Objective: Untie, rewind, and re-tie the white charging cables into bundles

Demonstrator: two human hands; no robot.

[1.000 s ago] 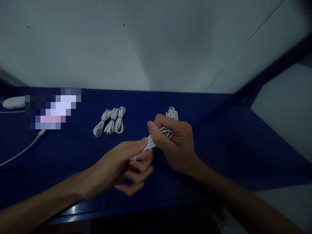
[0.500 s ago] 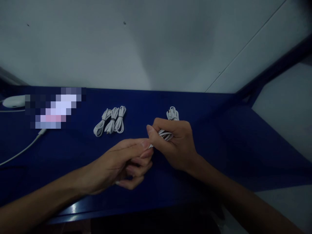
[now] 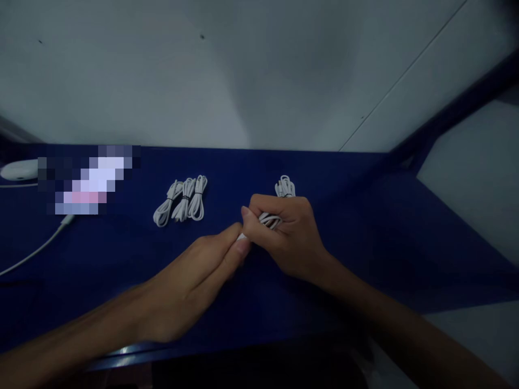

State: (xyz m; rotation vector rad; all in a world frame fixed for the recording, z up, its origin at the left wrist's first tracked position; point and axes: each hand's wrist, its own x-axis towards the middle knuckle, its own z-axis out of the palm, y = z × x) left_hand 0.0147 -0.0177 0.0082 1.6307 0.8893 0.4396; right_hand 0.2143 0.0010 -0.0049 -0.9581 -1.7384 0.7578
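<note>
A coiled white cable [image 3: 271, 220] is wrapped in my right hand [image 3: 286, 229], its loops showing between thumb and fingers. My left hand [image 3: 206, 265] pinches a white piece at the left end of that bundle, right against my right thumb. Most of the left fingers are tucked out of sight beneath the hand. Just beyond my right hand lies another bundled white cable [image 3: 285, 186], partly covered by the knuckles. Further left, three white cable bundles [image 3: 185, 199] with dark ties rest side by side on the blue table [image 3: 239, 173].
At the left, a pixelated bright device [image 3: 99, 178] has a white cord [image 3: 44, 246] running from its lower end. A white rounded object [image 3: 19, 170] lies beside it. A pale wall [image 3: 162, 81] rises behind the table, with a dark blue frame [image 3: 454, 111] at the right.
My left hand has rolled over, so its back faces up and its curled fingers have gone from sight. My right hand keeps its grip on the cable, and the view has shifted slightly.
</note>
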